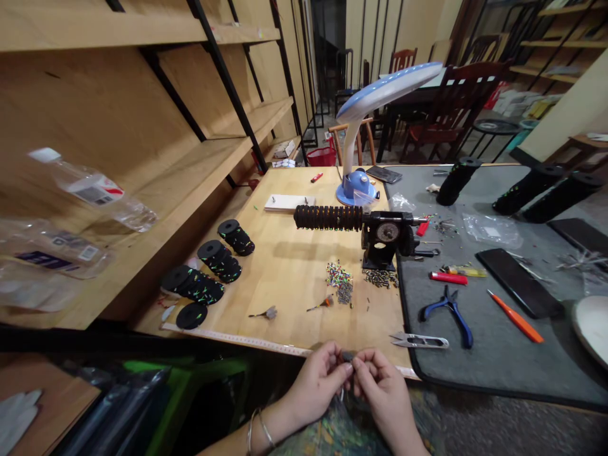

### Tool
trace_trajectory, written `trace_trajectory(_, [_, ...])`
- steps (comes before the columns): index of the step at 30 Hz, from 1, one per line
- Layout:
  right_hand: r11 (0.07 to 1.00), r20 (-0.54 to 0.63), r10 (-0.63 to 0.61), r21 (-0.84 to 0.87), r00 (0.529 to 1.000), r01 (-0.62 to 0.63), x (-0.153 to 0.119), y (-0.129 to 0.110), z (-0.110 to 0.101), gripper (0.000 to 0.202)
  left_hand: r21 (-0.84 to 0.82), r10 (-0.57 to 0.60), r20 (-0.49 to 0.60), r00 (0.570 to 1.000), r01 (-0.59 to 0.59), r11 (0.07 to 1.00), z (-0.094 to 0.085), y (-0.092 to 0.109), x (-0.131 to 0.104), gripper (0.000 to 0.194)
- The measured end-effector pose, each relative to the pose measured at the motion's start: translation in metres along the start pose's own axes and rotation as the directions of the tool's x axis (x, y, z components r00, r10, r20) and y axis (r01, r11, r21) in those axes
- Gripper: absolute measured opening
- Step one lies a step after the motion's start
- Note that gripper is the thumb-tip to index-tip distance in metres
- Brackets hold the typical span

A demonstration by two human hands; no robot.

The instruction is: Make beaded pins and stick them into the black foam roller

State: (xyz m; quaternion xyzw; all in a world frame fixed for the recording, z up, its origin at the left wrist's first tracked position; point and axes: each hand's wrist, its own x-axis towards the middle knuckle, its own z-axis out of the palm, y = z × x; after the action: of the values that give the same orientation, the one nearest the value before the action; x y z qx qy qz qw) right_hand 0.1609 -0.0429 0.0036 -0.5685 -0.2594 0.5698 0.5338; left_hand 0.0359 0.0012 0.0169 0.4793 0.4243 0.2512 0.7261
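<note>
My left hand (323, 380) and my right hand (379, 383) meet at the table's front edge, fingertips pinched close together. Between them shows a small dark grey piece (348, 356), mostly hidden by the fingers; its kind I cannot make out. A thin whitish strand hangs below the fingers. Beyond the hands lie a small tuft with a grey tip (270, 313) and another with an orange tip (327, 303). Small coloured beads (338, 274), a pile of tiny metal pieces (344, 292) and darker metal parts (381, 278) are heaped farther back. Thread snips (420, 341) rest to the right.
A black hand-cranked winder (387, 234) carries a ridged black roller (327, 218). Behind it stands a blue desk lamp (356, 187). Black foam rolls (192, 284) line the left edge. Pliers (449, 315), an orange pen-like tool (515, 316) and a phone (517, 282) lie on the grey mat (489, 367).
</note>
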Motion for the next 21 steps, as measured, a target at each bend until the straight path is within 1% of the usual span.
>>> trace_trajectory(7, [1.000, 0.010, -0.004, 0.018, 1.000, 0.004, 0.001, 0.002, -0.002, 0.048, -0.093, -0.061, 0.050, 0.997, 0.066, 0.994, -0.001, -0.004, 0.005, 0.048])
trace_trajectory(10, [1.000, 0.017, 0.003, 0.019, 1.000, -0.003, 0.001, 0.001, -0.002, 0.048, -0.081, -0.076, 0.043, 0.996, 0.080, 0.994, -0.002, -0.004, 0.006, 0.046])
trace_trajectory(12, [1.000, 0.015, 0.005, 0.011, 1.000, -0.005, 0.001, 0.002, -0.003, 0.049, -0.047, -0.074, 0.026, 0.997, 0.076, 0.996, -0.002, -0.003, 0.006, 0.044])
trace_trajectory(16, [0.999, 0.019, -0.005, -0.048, 1.000, 0.006, -0.002, 0.005, -0.007, 0.047, 0.013, -0.073, -0.040, 0.996, 0.074, 0.997, -0.002, -0.001, 0.006, 0.043])
trace_trajectory(19, [0.995, 0.042, -0.015, -0.100, 0.999, 0.020, -0.005, 0.009, -0.008, 0.047, 0.026, -0.072, -0.084, 0.994, 0.074, 0.997, -0.002, -0.001, 0.005, 0.042])
trace_trajectory(21, [0.993, 0.064, 0.003, -0.115, 0.998, 0.005, -0.006, 0.012, -0.008, 0.050, 0.023, -0.069, -0.112, 0.991, 0.072, 0.997, -0.002, -0.002, 0.005, 0.041])
